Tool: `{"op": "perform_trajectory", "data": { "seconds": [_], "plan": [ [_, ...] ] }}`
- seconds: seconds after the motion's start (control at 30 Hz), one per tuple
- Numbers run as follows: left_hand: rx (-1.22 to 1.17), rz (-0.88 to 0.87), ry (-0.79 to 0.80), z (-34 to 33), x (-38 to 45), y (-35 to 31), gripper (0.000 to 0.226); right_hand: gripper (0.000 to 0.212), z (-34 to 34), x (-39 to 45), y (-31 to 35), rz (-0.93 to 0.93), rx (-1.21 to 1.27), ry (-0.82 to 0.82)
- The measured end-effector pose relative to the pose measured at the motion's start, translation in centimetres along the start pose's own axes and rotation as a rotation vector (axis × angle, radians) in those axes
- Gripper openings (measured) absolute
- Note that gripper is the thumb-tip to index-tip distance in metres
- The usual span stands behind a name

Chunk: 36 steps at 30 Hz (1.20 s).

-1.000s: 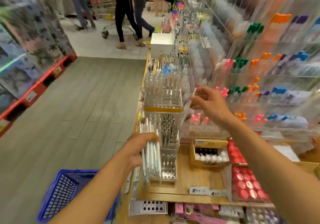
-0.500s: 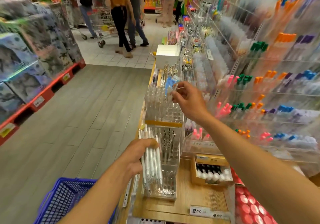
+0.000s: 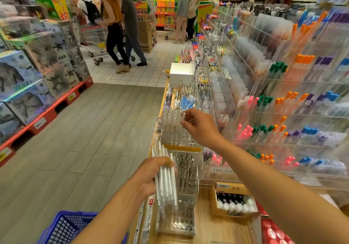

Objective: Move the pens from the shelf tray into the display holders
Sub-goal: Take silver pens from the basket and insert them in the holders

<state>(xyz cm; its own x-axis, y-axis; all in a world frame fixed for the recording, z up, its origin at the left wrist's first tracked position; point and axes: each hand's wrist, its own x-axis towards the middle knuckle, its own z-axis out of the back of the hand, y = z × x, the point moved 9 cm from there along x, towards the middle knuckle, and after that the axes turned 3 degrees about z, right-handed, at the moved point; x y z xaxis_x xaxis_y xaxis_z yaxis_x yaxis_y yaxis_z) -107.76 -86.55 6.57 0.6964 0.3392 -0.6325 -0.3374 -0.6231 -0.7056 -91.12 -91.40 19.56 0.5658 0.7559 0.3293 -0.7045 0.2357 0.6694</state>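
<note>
Pen bundle left of near holder, far holder behind, basket lower left

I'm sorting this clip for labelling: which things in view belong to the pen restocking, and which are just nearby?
In the job:
left hand holding bundle of white pens
right hand pinching one clear pen
clear acrylic display holders

Just nearby:
blue plastic basket
cardboard box of bottles

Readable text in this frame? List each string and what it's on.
"$ 00", partly blurred: price label on the front edge of the clear pen rack.
"2", rest blurred: flat packs beside the clear display holder.
Too blurred to read: cardboard box label, yellow price tags on the red pallet, toy boxes, the far yellow-red sign.
Nothing legible on the white pens that the left hand grips.
</note>
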Motion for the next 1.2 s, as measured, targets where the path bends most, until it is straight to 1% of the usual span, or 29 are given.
{"op": "perform_trajectory", "data": {
  "seconds": [0.13, 0.2, 0.33, 0.43, 0.53, 0.6, 0.63, 0.7, 0.77, 0.8, 0.83, 0.97, 1.1, 1.2],
  "plan": [
    [0.028, -0.015, -0.004, 0.1, -0.4, -0.6, 0.028, 0.021, -0.6, -0.2, -0.3, -0.032, 0.033, -0.013],
    [0.037, -0.026, -0.013, 0.3, -0.5, -0.9, 0.03, 0.019, -0.7, -0.2, -0.3, -0.036, 0.059, -0.035],
    [0.036, -0.035, -0.015, 0.5, -0.8, -1.6, 0.019, 0.016, -1.2, -0.3, -0.1, -0.033, 0.059, -0.011],
    [0.056, -0.051, -0.017, 0.6, -1.0, -2.2, 0.017, 0.016, -1.4, -0.4, -0.3, -0.047, 0.073, -0.015],
    [0.059, -0.068, -0.01, 0.7, -1.1, -2.5, 0.011, 0.019, -1.6, -0.9, -1.3, -0.12, 0.078, -0.011],
    [0.047, -0.081, 0.001, 0.7, -1.3, -2.6, 0.01, 0.023, -2.3, -1.8, -2.2, -0.215, 0.074, 0.035],
    [0.043, -0.089, 0.007, 0.7, -1.4, -2.7, 0.012, 0.021, -2.8, -2.4, -2.6, -0.262, 0.101, 0.073],
    [0.035, -0.107, 0.014, 0.8, -1.5, -2.6, 0.017, 0.014, -4.4, -4.1, -2.7, -0.328, 0.269, 0.218],
    [0.026, -0.115, 0.014, 0.7, -1.6, -2.4, 0.02, 0.021, -6.2, -6.0, -1.6, -0.337, 0.421, 0.408],
    [0.021, -0.114, 0.016, 0.7, -1.7, -2.2, 0.022, 0.024, -6.7, -6.8, -1.1, -0.329, 0.443, 0.46],
    [0.017, -0.113, 0.021, 0.5, -1.8, -2.1, 0.023, 0.023, -6.8, -7.3, -0.7, -0.323, 0.452, 0.474],
    [0.008, -0.111, 0.049, 0.0, -2.0, -1.8, 0.028, 0.015, -6.7, -8.0, 0.0, -0.362, 0.558, 0.427],
    [0.004, -0.114, 0.084, -1.0, -2.1, -1.9, 0.032, 0.012, -6.0, -8.6, 0.3, -0.414, 0.713, 0.381],
    [-0.003, -0.111, 0.139, -2.4, -2.2, -2.0, 0.024, 0.013, -5.2, -8.8, -0.1, -0.465, 0.831, 0.311]
  ]
}}
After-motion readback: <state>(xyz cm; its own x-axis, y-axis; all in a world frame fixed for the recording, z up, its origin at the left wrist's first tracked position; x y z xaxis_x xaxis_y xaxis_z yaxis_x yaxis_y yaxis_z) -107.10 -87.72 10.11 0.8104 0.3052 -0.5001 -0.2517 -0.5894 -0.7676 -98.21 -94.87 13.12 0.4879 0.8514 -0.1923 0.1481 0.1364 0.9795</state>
